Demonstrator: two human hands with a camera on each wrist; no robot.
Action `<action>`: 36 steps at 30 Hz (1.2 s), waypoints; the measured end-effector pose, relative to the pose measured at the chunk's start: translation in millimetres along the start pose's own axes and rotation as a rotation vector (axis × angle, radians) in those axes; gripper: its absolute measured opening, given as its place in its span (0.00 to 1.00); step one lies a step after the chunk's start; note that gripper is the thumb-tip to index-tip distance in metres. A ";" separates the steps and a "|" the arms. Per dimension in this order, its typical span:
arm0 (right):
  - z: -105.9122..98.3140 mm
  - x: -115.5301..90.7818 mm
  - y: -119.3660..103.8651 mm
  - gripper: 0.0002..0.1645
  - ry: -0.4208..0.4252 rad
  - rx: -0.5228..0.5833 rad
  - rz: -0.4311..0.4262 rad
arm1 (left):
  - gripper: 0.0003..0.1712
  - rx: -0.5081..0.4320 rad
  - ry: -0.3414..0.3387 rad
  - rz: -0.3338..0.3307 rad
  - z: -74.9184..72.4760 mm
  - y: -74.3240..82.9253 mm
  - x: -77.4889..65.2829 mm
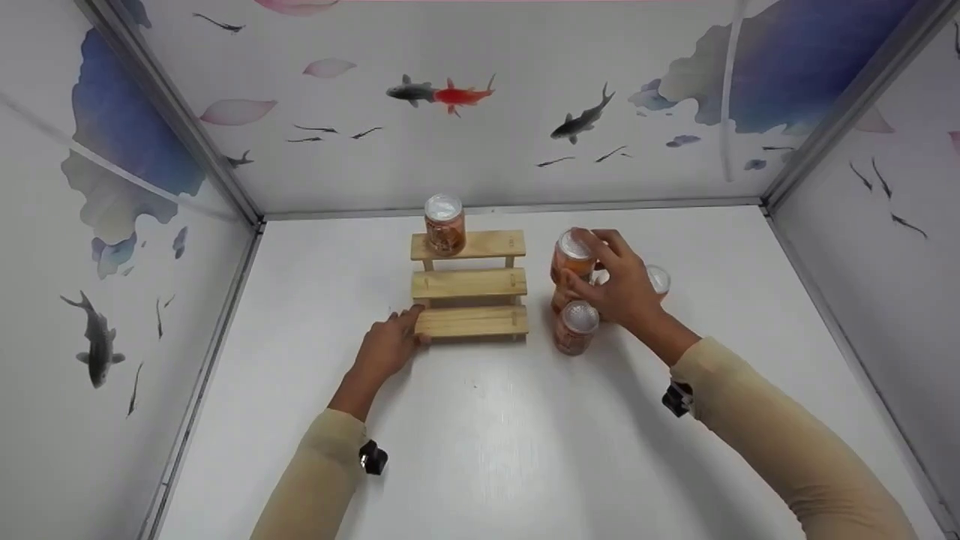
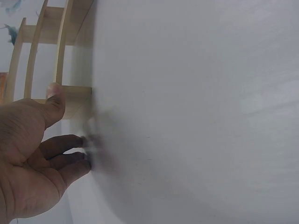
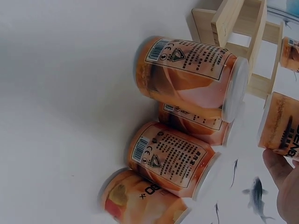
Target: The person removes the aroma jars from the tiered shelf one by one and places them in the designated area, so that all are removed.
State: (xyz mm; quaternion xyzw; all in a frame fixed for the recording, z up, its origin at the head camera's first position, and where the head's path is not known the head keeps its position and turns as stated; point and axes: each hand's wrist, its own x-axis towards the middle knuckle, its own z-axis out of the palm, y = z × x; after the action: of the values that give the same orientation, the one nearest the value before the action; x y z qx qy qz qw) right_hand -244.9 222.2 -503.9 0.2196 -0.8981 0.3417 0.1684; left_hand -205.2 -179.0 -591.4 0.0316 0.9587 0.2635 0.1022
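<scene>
My right hand (image 1: 621, 289) grips an orange-labelled can (image 1: 568, 266) with a pale lid. In the right wrist view this held can (image 3: 281, 122) is raised above the table, with a finger against its lower edge. Below and beside it are several similar cans, among them a front can (image 1: 574, 337) and one behind the hand (image 1: 659, 280). My left hand (image 1: 385, 346) holds the left end of the lowest step of a three-step wooden rack (image 1: 471, 321). In the left wrist view the thumb (image 2: 55, 100) presses on that end, with the other fingers low near the tabletop.
Another can (image 1: 445, 229) stands upright on the left part of the rack's top step. The white table (image 1: 480, 442) is bounded by a patterned back wall (image 1: 495, 150) and side walls (image 1: 45, 240) with painted fish. The upright cans (image 3: 173, 158) stand close together right of the rack.
</scene>
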 end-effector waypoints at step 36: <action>-38.4 -62.7 30.7 0.40 0.062 -0.059 0.022 | 0.36 -0.041 -0.010 -0.026 -1.5 2.4 -2.5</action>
State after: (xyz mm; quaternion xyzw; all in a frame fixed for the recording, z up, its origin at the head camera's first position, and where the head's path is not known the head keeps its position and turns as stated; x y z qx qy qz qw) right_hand -201.6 286.7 -521.6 0.1938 -0.9046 0.3234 0.1987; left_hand -203.0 -178.0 -588.5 0.0183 0.9529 0.2818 0.1108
